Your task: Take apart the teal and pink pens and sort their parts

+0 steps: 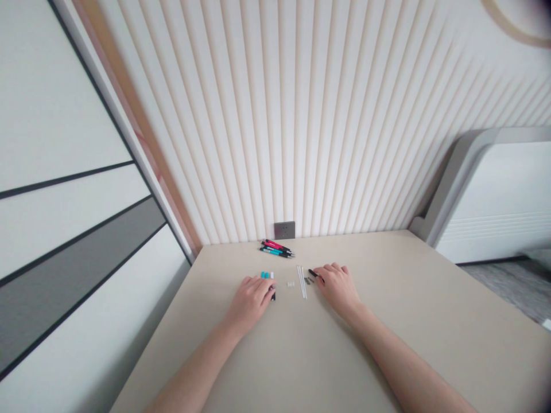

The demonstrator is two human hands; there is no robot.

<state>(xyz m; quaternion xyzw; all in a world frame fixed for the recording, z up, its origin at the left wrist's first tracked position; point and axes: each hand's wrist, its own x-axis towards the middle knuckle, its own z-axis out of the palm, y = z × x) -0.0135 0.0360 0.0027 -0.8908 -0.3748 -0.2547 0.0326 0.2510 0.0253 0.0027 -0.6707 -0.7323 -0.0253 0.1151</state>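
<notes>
My left hand (pixel 253 298) rests on the table with its fingers curled and closed at the tips around a small black pen part (pixel 273 296); most of this part is hidden by the fingers. Just beyond that hand lie blue-green barrel pieces (pixel 264 275) and a white piece (pixel 272 275). My right hand (pixel 338 285) is closed, thumb and fingertips on a black pen part (pixel 313 273) that points to the left. Between the hands are thin white refill tubes (pixel 302 282), small whitish bits (pixel 291 284) and small dark pieces (pixel 308 281), possibly springs or tips.
Several pens, one red (pixel 275 245) and one blue (pixel 274 252) among them, lie in a pile near the table's back edge. A dark wall socket (pixel 284 230) sits behind them on the ribbed wall. The beige table (pixel 387 264) has a white cabinet to its left and a headboard to its right.
</notes>
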